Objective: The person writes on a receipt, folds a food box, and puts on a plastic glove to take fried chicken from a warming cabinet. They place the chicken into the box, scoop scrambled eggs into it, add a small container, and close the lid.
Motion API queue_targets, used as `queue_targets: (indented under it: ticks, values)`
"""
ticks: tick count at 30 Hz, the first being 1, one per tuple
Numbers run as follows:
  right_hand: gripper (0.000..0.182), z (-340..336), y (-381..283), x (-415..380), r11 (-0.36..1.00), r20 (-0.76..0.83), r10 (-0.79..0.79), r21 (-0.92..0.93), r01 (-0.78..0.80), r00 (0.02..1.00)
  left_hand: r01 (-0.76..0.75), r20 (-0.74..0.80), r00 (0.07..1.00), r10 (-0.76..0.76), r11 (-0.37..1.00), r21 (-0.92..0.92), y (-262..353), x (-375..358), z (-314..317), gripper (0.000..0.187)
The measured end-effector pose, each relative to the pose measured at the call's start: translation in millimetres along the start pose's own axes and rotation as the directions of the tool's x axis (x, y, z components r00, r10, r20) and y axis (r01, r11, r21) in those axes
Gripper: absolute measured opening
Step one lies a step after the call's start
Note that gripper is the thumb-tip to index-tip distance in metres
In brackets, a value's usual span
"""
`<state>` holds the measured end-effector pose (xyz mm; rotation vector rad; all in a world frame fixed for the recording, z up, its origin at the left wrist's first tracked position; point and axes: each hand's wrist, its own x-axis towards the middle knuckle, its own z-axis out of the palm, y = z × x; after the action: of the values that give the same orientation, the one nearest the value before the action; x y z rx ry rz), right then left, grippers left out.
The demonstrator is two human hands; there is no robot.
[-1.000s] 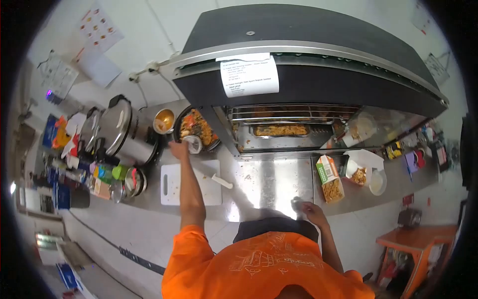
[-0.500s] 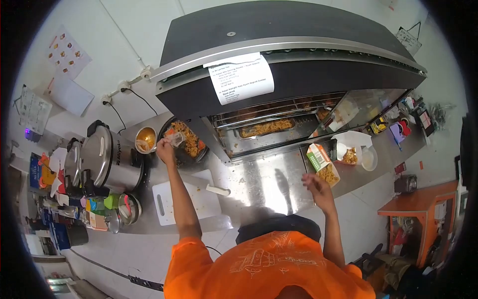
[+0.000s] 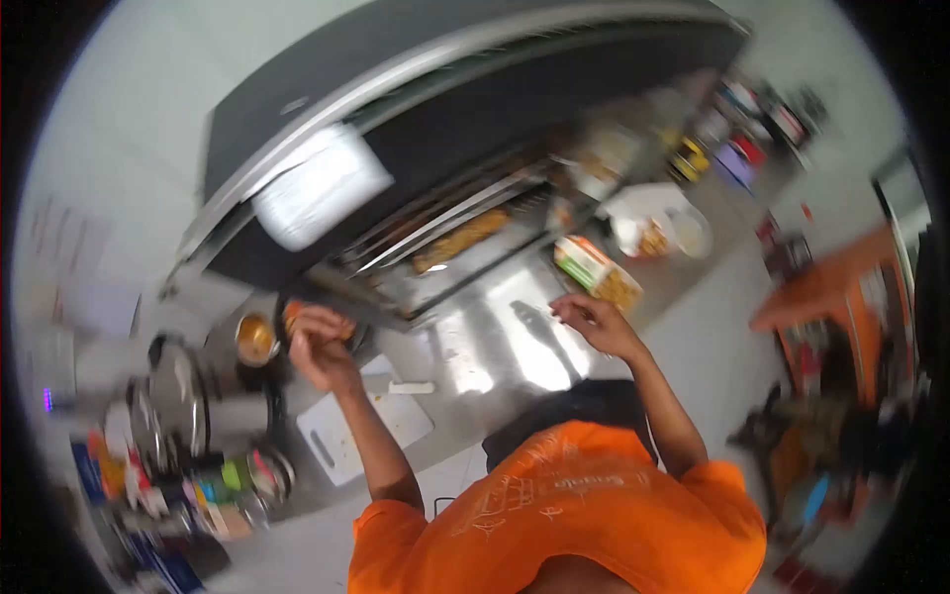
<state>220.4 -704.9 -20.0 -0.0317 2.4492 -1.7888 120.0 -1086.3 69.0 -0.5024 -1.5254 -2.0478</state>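
One blurred pan [image 3: 363, 335], part-hidden by left hand [image 3: 325, 351]

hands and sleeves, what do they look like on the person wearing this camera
The left hand and right hand are ungloved. The short sleeves are orange, part of an orange shirt with pale line drawings and lettering. Blur hides finer detail.

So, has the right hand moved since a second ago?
Yes. Judged against the counter, the right hand has moved inward from near the counter's front edge, toward the green-and-orange carton. The camera has turned too.
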Motion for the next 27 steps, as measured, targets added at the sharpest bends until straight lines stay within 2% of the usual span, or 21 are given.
queue_targets:
  ticks: [2, 3, 5, 7, 9, 10, 11, 13, 15, 16, 17, 19, 21, 22, 23, 25, 26, 27]
  values:
    - [0.025, -22.8, 18.7, -29.7, 0.996, -0.049, 0.081, -0.037, -0.083, 0.996, 0.063, 0.15, 0.987, -0.054, 0.996, -0.057, -10.7, -15.2, 31.9, 0.044]
    - [0.025, -37.0, 7.5, -48.9, 0.992, -0.104, 0.12, -0.025, -0.123, 0.987, 0.115, 0.214, 0.972, -0.095, 0.99, -0.085, -13.5, -24.5, 49.1, 0.043]
    - [0.025, -58.6, 25.0, -88.8, 0.974, -0.257, 0.172, 0.186, -0.126, 0.951, 0.221, 0.311, 0.934, -0.178, 0.97, -0.106, -19.0, -42.0, 84.3, 0.043]
    - [0.025, -85.5, 18.7, -123.4, 0.957, -0.353, 0.249, 0.233, -0.173, 0.902, 0.262, 0.411, 0.881, -0.235, 0.965, -0.009, -36.6, -59.1, 108.7, 0.044]
    - [0.026, -114.8, 27.5, -142.6, 0.898, -0.448, 0.403, 0.363, -0.25, 0.798, 0.398, 0.439, 0.834, -0.334, 0.916, -0.06, -47.4, -77.8, 145.9, 0.043]
    - [0.026, -130.1, 38.0, -144.7, 0.893, -0.449, 0.412, 0.374, -0.252, 0.793, 0.459, 0.465, 0.802, -0.375, 0.885, -0.08, -54.5, -85.3, 164.2, 0.044]
    - [0.026, -148.5, 51.1, -142.7, 0.901, -0.473, 0.407, 0.351, -0.257, 0.781, 0.465, 0.471, 0.795, -0.381, 0.882, -0.071, -60.7, -92.0, 183.8, 0.044]
    - [0.026, -190.4, 72.7, -126.2, 0.905, -0.497, 0.408, 0.329, -0.268, 0.766, 0.518, 0.545, 0.725, -0.421, 0.855, -0.028, -77.2, -104.8, 230.2, 0.045]
    - [0.027, -238.5, 94.2, -95.1, 0.936, -0.521, 0.35, 0.229, -0.268, 0.779, 0.539, 0.607, 0.666, -0.433, 0.843, 0.01, -96.4, -120.4, 279.3, 0.043]
    - [0.026, -268.8, 116.6, -75.8, 0.962, -0.541, 0.272, 0.142, -0.232, 0.796, 0.557, 0.645, 0.611, -0.459, 0.828, 0.061, -108.4, -128.5, 304.2, 0.038]
    - [0.026, -302.1, 139.7, -52.6, 0.98, -0.552, 0.188, 0.053, -0.191, 0.812, 0.652, 0.65, 0.565, -0.509, 0.758, 0.027, -111.2, -135.6, 338.1, 0.032]
    - [0.022, -376.4, 169.9, 6.1, 0.971, -0.561, 0.059, -0.16, -0.178, 0.826, 0.691, 0.673, 0.494, -0.551, 0.719, 0.081, -137.9, -157.0, 398.0, 0.025]
    - [0.023, -453.3, 229.1, 78.4, 0.937, -0.589, -0.068, -0.316, -0.152, 0.805, 0.717, 0.706, 0.423, -0.568, 0.686, 0.122, -166.1, -173.3, 468.3, 0.02]
    - [0.024, -493.0, 255.1, 118.7, 0.861, -0.593, -0.1, -0.454, -0.229, 0.799, 0.72, 0.709, 0.354, -0.61, 0.661, 0.21, -180.8, -176.7, 504.5, 0.015]
    - [0.025, -525.6, 280.7, 154.9, 0.765, -0.596, -0.118, -0.565, -0.31, 0.794, 0.701, 0.647, 0.373, -0.665, 0.659, 0.274, -195.4, -186.0, 545.6, 0.013]
    - [0.024, -579.6, 328.5, 212.0, 0.612, -0.558, -0.189, -0.711, -0.348, 0.808, 0.691, 0.613, 0.399, -0.682, 0.663, 0.288, -223.7, -193.7, 612.6, 0.01]
    - [0.024, -596.4, 346.9, 225.8, 0.62, -0.546, -0.171, -0.707, -0.341, 0.82, 0.7, 0.595, 0.393, -0.701, 0.648, 0.301, -236.1, -195.3, 639.8, 0.01]
    - [0.023, -610.0, 356.6, 238.5, 0.524, -0.492, -0.185, -0.782, -0.338, 0.85, 0.735, 0.561, 0.365, -0.743, 0.6, 0.317, -247.3, -195.7, 664.0, 0.01]
